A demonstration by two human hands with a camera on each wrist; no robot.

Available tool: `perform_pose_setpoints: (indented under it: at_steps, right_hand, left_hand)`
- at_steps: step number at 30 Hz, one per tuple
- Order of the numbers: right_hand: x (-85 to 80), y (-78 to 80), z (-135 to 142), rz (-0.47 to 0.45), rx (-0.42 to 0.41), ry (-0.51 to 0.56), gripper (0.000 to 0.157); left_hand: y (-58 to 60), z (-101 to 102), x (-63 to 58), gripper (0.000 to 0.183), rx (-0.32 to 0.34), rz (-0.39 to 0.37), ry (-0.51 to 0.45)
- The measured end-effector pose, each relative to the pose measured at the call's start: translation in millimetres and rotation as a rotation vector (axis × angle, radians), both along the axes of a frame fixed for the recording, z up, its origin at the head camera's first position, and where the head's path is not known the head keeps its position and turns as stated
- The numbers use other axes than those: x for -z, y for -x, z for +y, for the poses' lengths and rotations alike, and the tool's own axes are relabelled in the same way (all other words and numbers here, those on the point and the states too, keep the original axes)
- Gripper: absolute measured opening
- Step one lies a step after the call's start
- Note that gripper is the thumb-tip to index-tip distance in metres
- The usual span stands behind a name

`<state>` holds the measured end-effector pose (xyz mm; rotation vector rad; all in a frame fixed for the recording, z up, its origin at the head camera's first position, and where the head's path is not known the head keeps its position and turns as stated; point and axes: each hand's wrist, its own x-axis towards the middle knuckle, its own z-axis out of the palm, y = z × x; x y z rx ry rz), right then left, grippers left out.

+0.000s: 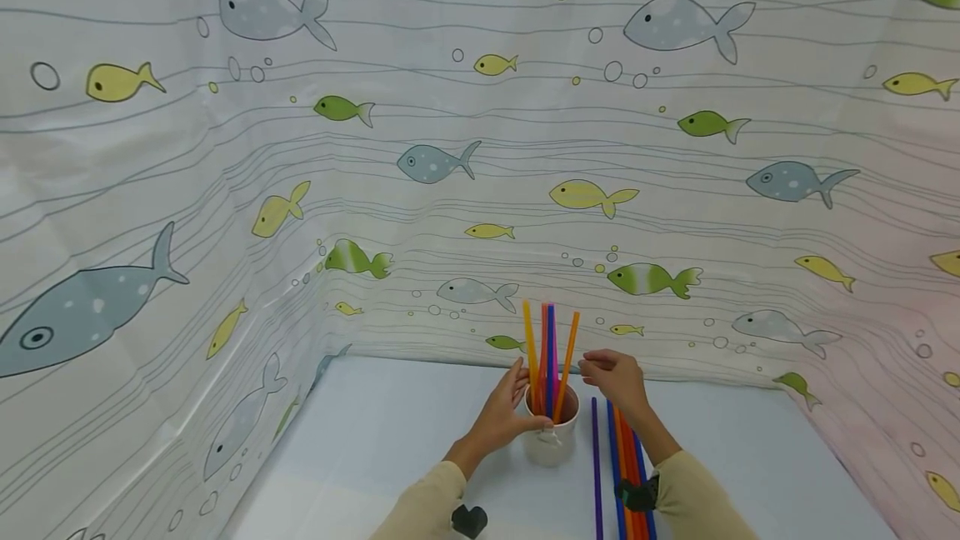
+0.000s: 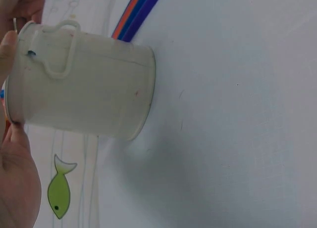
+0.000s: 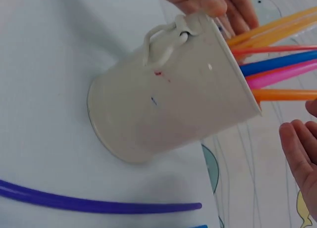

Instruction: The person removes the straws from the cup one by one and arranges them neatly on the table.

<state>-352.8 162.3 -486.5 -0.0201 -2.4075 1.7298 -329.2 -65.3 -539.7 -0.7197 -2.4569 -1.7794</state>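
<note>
Fish-printed sheeting (image 1: 540, 127) forms the backdrop behind and to both sides of the white pot (image 1: 547, 448); pale tabletop (image 1: 382, 440) under it.

Head view: pot stands upright on the table, coloured sticks (image 1: 551, 348) (yellow, red, blue, pink, orange) rising out of its mouth and leaning apart. Left hand (image 1: 498, 411) grips the pot's rim from the left, thumb across the near edge, other fingers at the left and far side, partly behind the sticks. Right hand (image 1: 618, 377) is raised just right of the pot, fingers loosely bent, no stick visible in them. On the table right of the pot: one purple stick (image 1: 596, 457) alone, then a bundle of blue, orange and red sticks (image 1: 626, 473). Right sleeve (image 1: 701, 494) and a black wrist piece (image 1: 637, 494) cover part of that bundle.

Left wrist view: wire handle (image 2: 76, 42) on the pot's side. Left thumb and fingers lie apart across the rim; pot mouth mostly hidden.

Right wrist view: right fingers near the pot's mouth, beside the orange stick, thumb separate from them; frame edge cuts the hand. Purple stick lies beside the pot, not touching it.
</note>
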Motion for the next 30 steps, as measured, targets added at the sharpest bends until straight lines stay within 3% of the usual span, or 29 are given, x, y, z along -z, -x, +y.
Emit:
perform_pose_setpoints:
  at_steps: [6,17,30]
  right_hand:
    - [-1.1,1.0,-12.8,-0.001,-0.010,0.032,0.026]
    - [3.4,1.8,-22.6,-0.029,0.020,-0.063,0.029]
    - [9.5,2.9,-26.1,-0.014,0.019,-0.038,0.026]
  left_hand:
    - [-1.1,-0.2,-0.9,0.105,0.004,0.006,0.001]
    - [-0.8,0.5,0.1,0.104,0.007,0.004,-0.014]
    - [-2.1,-0.2,-1.4,0.104,-0.002,-0.008,-0.007]
